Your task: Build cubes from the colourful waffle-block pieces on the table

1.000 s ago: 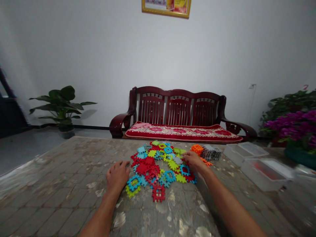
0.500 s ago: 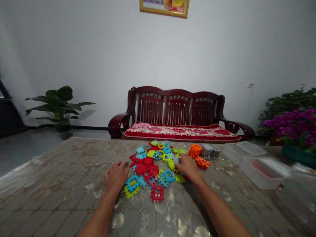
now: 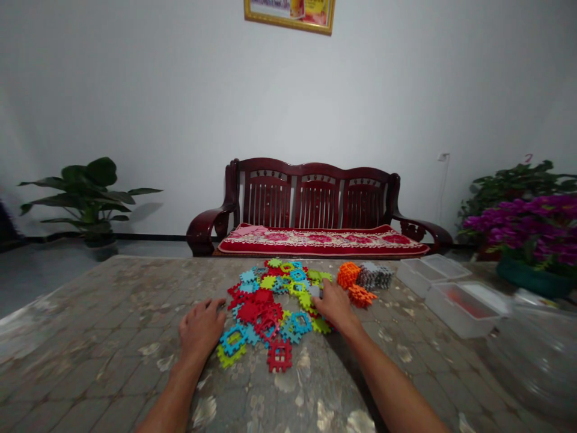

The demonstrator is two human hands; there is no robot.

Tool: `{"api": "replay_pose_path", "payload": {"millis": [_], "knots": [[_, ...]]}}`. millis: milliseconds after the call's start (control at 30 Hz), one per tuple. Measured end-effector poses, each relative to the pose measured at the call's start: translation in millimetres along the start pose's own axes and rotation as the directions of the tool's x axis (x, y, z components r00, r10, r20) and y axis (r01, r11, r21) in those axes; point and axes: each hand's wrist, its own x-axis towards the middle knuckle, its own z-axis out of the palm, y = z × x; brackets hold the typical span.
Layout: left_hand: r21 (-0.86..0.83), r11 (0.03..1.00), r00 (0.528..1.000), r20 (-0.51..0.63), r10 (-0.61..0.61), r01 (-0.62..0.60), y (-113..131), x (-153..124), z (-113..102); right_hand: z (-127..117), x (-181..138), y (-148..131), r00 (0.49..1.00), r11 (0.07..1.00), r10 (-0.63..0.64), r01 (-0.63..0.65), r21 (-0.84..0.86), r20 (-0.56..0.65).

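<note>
A loose pile of toothed plastic building tiles (image 3: 249, 312) in red, blue and lime green lies on the table between my hands. My right hand (image 3: 333, 302) is at the pile's right side, its fingers closed on a grey building tile (image 3: 314, 291) that they partly cover. Left of the pile, my left hand (image 3: 201, 326) rests on the tabletop with its fingers loosely spread, holding nothing that I can see. A red window-shaped tile (image 3: 279, 355) lies at the near edge of the pile. Beyond my right hand sit stacked orange tiles (image 3: 348, 275) and grey tiles (image 3: 375, 276).
Clear plastic boxes (image 3: 469, 313) stand on the right of the patterned table (image 3: 126, 337), one with something orange-red inside. A transparent container (image 3: 538, 355) and a pot of purple flowers (image 3: 527, 231) are farther right. Behind the table is a wooden bench (image 3: 311, 198).
The whole view has shifted, so everything appears slightly farther left. Both hands keep nearly the same places beside the pile, and the right still holds the grey tile.
</note>
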Motion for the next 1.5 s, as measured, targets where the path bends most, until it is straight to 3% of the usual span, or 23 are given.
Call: {"api": "replay_pose_path", "payload": {"millis": [367,500,600,767,967,1167,1267,1367,1500], "knots": [[-0.014,1.000,1.000,-0.027,0.008,-0.008,-2.9,1.6,4.8,-3.4,-1.4,0.9,0.998,0.999,-0.048,0.048,0.007,-0.030],[-0.022,1.000,0.999,-0.052,0.012,-0.013,-2.8,0.9,5.4,-14.0,11.9,33.4,0.983,0.989,-0.035,0.060,0.136,-0.178],[-0.017,1.000,0.998,-0.056,0.016,-0.017,-2.9,0.8,5.2,-34.6,27.4,72.3,0.954,0.983,0.090,-0.039,0.178,-0.285],[0.002,1.000,0.999,-0.042,0.021,-0.021,-3.5,1.9,6.4,-68.2,46.8,124.1,0.927,0.977,0.215,-0.200,0.080,-0.306],[0.000,1.000,0.999,-0.028,0.022,-0.022,-5.0,3.0,7.4,-74.0,56.0,142.7,0.930,0.956,0.269,-0.290,-0.051,-0.251],[0.005,1.000,0.999,-0.025,0.020,-0.020,-4.9,3.2,7.0,-73.8,56.2,145.3,0.930,0.952,0.277,-0.300,-0.063,-0.242],[-0.003,1.000,1.000,-0.019,0.008,-0.008,-2.2,0.8,3.8,-75.5,49.8,140.0,0.926,0.966,0.227,-0.252,-0.048,-0.302],[-0.013,1.000,1.000,-0.003,0.005,-0.005,1.1,-2.1,-0.9,-62.5,37.8,121.3,0.918,0.996,0.088,-0.076,0.048,-0.387],[-0.024,1.000,1.000,-0.007,-0.007,0.007,3.4,-4.4,-5.1,-17.0,14.5,72.6,0.953,0.947,-0.164,0.224,0.230,-0.253]]}}
